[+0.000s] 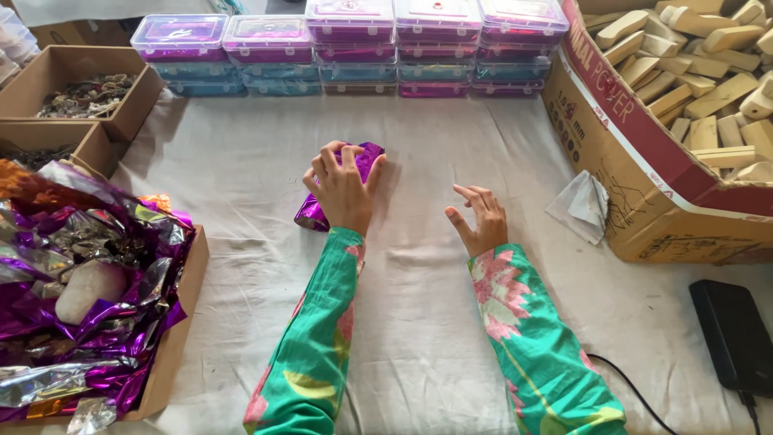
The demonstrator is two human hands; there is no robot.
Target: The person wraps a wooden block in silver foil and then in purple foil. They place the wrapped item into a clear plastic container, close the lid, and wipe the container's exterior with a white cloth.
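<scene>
Under the left hand point(342, 189) grip lies a purple foil-wrapped block point(334, 189), pressed down.

1 item under handling: a small block wrapped in shiny purple foil point(348, 182). The wrapping is glossy and creased, catching light along its folds. It lies flat on the pale cloth-covered table point(419, 338), long axis running diagonally, upper end toward the far right, lower end toward the near left. Its middle is covered from above; only both foil ends remain visible, the lower end crimped.
</scene>
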